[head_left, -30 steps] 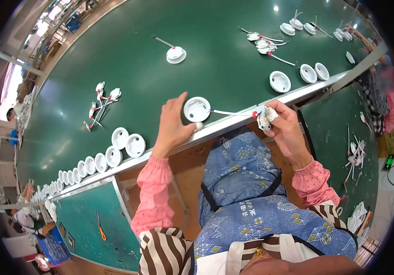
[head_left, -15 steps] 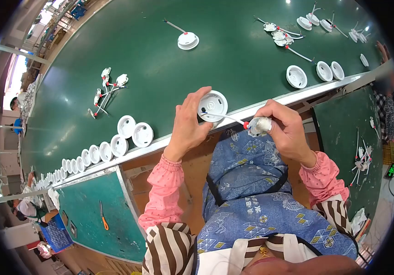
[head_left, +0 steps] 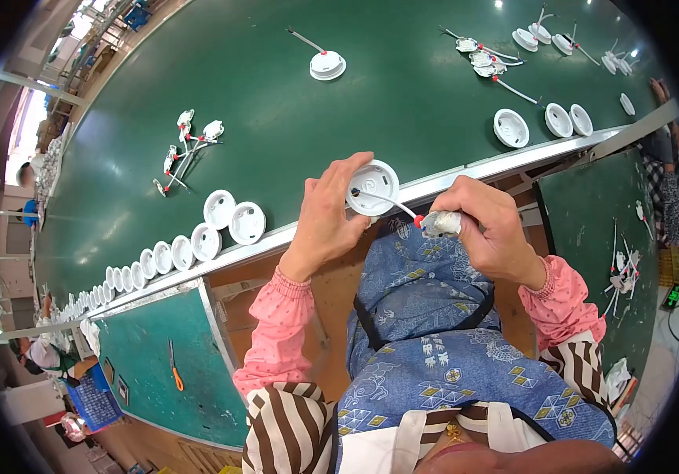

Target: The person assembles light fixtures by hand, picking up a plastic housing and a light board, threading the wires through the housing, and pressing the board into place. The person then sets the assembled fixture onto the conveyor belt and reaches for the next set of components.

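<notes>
Left hand [head_left: 330, 217] gripping white cap [head_left: 374, 186] at belt [head_left: 276, 95] edge, right hand [head_left: 488, 227] closed on driver [head_left: 440, 223] just beside cap, wire [head_left: 387, 202] joining both

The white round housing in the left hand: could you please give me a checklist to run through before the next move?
1. Left hand grips the white round housing by its rim: ok.
2. Right hand holds the small module: ok.
3. White wire runs untangled from module to housing: ok.
4. Wire end seated inside the housing: cannot tell.
5. Housing apart from the spare housings on the green table: ok.
</notes>
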Action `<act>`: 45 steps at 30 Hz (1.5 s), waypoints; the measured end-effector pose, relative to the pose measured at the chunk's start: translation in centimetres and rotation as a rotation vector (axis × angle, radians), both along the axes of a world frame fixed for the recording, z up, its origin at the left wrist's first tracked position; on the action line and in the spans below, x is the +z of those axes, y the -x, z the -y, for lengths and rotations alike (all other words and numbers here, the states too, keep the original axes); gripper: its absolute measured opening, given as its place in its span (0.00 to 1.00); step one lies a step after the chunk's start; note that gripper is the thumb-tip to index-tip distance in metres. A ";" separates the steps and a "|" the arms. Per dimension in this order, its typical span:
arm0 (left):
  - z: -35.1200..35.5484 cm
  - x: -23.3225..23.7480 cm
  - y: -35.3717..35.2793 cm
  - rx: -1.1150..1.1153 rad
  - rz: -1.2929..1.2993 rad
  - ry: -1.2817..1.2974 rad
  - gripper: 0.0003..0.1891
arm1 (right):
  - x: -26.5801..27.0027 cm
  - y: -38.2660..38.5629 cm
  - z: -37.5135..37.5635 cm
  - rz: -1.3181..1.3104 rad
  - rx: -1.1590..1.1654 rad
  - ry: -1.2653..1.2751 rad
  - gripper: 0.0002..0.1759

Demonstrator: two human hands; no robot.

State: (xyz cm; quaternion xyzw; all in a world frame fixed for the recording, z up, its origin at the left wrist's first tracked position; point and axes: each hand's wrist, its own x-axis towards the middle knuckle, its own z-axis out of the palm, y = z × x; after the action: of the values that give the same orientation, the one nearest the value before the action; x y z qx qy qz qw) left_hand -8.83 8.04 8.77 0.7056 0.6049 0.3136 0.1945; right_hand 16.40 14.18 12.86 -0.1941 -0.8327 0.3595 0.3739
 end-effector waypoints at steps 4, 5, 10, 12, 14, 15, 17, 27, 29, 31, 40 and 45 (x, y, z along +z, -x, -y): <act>0.2 0.0 0.1 0.013 0.014 0.001 0.43 | -0.4 -0.1 0.1 0.021 0.005 -0.138 0.15; 0.2 0.1 0.1 0.019 0.012 -0.003 0.43 | -0.3 -0.1 0.2 0.032 0.014 -0.165 0.16; 0.4 0.5 0.1 0.031 0.003 -0.007 0.42 | 0.3 0.2 0.9 0.078 0.029 -0.254 0.18; 0.5 0.7 -0.1 0.014 -0.008 -0.033 0.42 | 0.1 0.4 0.9 0.080 0.043 -0.253 0.18; 0.6 0.9 -0.5 -0.003 -0.014 -0.045 0.41 | 0.0 0.8 0.8 0.073 0.043 -0.254 0.17; 0.8 1.0 -0.7 -0.014 -0.014 -0.044 0.41 | -0.1 1.2 0.7 0.065 0.035 -0.255 0.17; 1.0 1.4 -1.4 -0.041 0.001 -0.072 0.40 | -0.3 1.8 0.5 0.058 -0.013 -0.216 0.15; 2.9 2.4 -5.1 -0.013 0.232 -0.042 0.41 | -1.3 3.0 2.0 0.055 -0.168 -0.155 0.13; 3.1 2.3 -5.7 -0.018 0.264 -0.044 0.41 | -1.2 2.9 2.0 0.071 -0.136 -0.155 0.13; 3.2 2.1 -6.0 -0.039 0.266 -0.058 0.41 | -1.0 2.6 2.1 0.108 -0.086 -0.155 0.12; 3.5 1.5 -6.3 -0.074 0.317 -0.095 0.44 | -1.5 2.2 2.5 0.126 -0.134 -0.207 0.12; 4.4 0.8 -5.7 -0.073 0.760 0.188 0.46 | -1.3 1.4 2.3 0.117 -0.061 -0.111 0.12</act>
State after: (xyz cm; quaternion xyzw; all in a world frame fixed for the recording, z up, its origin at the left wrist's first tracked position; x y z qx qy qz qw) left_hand -3.15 3.60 9.60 0.5393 0.4904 0.4886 0.4794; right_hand 15.03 11.90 11.53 -0.2188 -0.8656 0.2891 0.3455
